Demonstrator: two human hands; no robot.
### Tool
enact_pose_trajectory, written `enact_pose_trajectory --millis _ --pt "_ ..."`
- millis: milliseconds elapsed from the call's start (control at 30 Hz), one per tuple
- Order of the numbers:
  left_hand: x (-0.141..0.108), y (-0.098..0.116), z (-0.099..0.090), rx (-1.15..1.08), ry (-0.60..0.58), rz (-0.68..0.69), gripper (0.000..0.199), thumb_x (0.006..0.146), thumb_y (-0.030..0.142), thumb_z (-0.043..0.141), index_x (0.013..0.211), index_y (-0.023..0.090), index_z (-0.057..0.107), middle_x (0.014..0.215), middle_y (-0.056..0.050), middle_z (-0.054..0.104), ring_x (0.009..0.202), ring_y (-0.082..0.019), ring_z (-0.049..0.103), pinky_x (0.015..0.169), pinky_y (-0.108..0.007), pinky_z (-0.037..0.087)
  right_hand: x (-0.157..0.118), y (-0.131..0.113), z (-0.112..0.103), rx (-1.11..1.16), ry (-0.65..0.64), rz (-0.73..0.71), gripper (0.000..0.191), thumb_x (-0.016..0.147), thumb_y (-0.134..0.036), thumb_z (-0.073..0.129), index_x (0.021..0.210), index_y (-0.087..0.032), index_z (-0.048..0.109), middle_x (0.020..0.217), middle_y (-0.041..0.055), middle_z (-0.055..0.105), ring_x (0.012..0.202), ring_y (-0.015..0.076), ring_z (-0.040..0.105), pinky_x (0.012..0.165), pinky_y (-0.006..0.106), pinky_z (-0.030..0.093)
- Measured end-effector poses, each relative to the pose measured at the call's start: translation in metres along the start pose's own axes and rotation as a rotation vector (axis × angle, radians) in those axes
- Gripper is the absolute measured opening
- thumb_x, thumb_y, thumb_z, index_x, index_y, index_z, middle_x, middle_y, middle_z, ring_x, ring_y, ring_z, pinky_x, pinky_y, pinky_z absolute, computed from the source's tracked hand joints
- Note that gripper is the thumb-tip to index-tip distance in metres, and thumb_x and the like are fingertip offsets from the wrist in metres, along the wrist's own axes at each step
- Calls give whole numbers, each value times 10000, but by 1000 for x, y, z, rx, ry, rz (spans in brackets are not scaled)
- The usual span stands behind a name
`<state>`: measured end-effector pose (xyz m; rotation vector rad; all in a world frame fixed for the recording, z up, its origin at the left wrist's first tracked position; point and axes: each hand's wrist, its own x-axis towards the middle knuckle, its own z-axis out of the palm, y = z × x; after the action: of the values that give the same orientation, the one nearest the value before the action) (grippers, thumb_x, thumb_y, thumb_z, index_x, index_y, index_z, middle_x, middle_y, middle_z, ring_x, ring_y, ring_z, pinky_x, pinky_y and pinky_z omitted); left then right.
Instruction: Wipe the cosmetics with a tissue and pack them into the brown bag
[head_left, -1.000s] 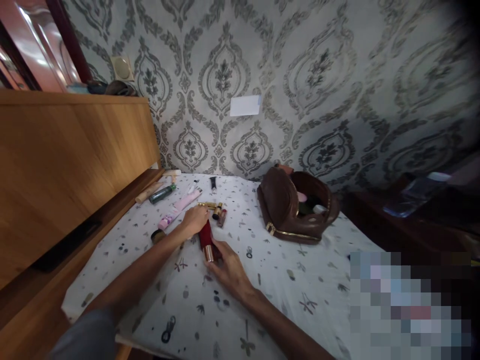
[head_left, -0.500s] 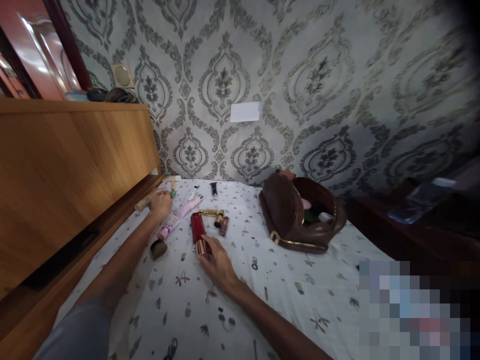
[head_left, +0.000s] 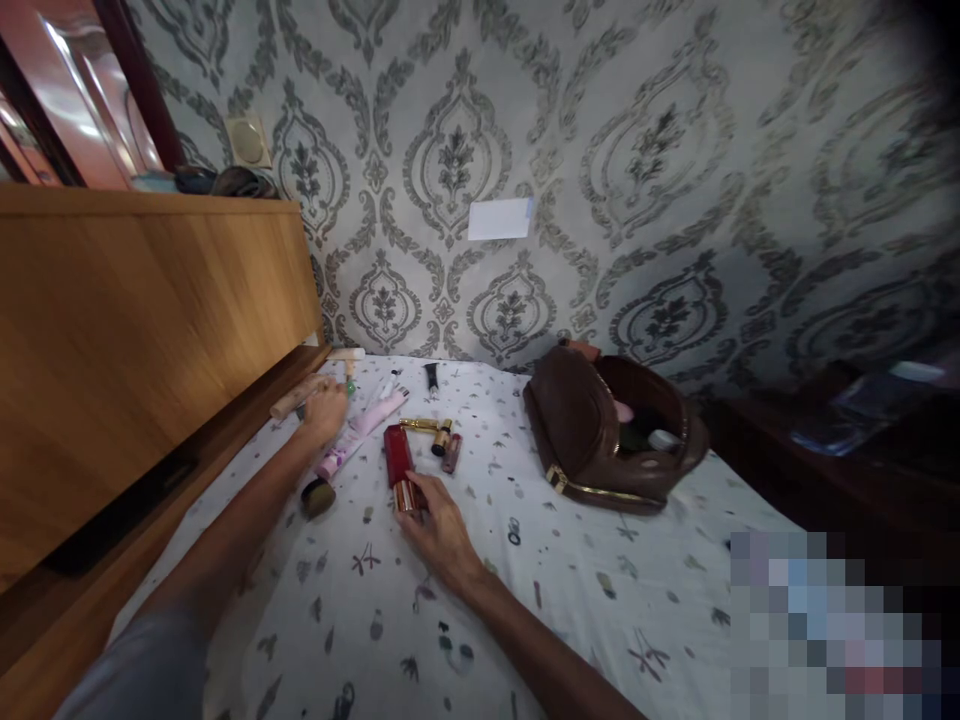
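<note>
My right hand (head_left: pixel 439 525) is closed around the copper-coloured end of a red bottle (head_left: pixel 397 452) lying on the patterned sheet. My left hand (head_left: pixel 326 410) is over the tubes at the left, beside a beige tube (head_left: pixel 294 397); its fingertips are too small to make out. A pink tube (head_left: pixel 364 430) lies between the hands, with a round brush (head_left: pixel 318 497) at its near end. Right of the red bottle are a gold tube (head_left: pixel 420 425), a black-and-gold bottle (head_left: pixel 442 438) and a small reddish tube (head_left: pixel 452 454). A black tube (head_left: pixel 432 378) lies farther back.
An open brown bag (head_left: pixel 585 430) with items inside stands on the sheet (head_left: pixel 540 620) at the right. A wooden cabinet (head_left: pixel 157 300) borders the left side. The patterned wall (head_left: pixel 450 120) rises behind. A clear plastic container (head_left: pixel 862 410) is at the far right.
The view has shifted slightly, so the bag appears farther right. Both hands stay at nearly the same places among the items.
</note>
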<state>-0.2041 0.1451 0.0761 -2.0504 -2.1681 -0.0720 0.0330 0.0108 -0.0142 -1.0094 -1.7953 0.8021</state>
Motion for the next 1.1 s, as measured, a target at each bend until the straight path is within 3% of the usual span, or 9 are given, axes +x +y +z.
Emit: enact_pose_trajectory --millis 67,167,333,633,833,1000,1100 --pt "-1 17 4 -20 -7 64 361 1010 343 408 1255 152 593 1345 -175 586 1253 -314 552 942 -389 506 0 1 0 12 2 -14 537 814 -206 647 1343 -221 554 1256 108 601 1154 254 608 1019 419 504" --pt "2 42 14 -44 -59 121 391 972 452 513 1217 165 618 1266 -144 643 1173 -280 609 926 -360 518 -1 2 1 23 14 -15 521 826 -232 648 1339 -227 555 1260 110 597 1148 257 609 1004 420 512" --pt "11 53 24 -49 -110 116 365 957 383 600 1243 155 595 1263 -112 625 1124 -254 622 953 -478 526 -3 2 -1 33 19 -20 509 839 -260 643 1337 -219 549 1270 116 587 1143 259 607 1005 433 513" --pt "5 29 16 -83 -124 101 355 958 419 584 1186 149 619 1193 -104 657 1058 -235 647 906 -439 542 -2 -4 -2 8 23 -36 495 819 -188 633 1310 -214 569 1219 109 613 1097 247 624 986 421 527" --pt "-3 -4 3 -67 -65 21 362 903 374 556 1173 147 638 1184 -168 691 1088 -311 655 839 -364 525 -1 -5 -2 -13 -2 -18 502 824 -183 612 1322 -196 557 1218 117 610 1092 244 623 991 420 522" --pt "-17 -17 6 -61 -6 -28 327 879 288 560 1144 132 669 1347 -217 589 1224 -383 567 913 -425 505 0 -5 -3 -16 9 -44 484 831 -190 602 1314 -208 564 1195 105 620 1079 232 629 977 394 530" --pt "-16 -24 7 -102 7 -40 321 884 291 568 1146 147 684 1307 -191 627 1235 -365 560 965 -412 479 0 -6 -3 -24 11 -52 473 833 -194 602 1305 -205 569 1186 104 624 1067 227 634 967 383 535"
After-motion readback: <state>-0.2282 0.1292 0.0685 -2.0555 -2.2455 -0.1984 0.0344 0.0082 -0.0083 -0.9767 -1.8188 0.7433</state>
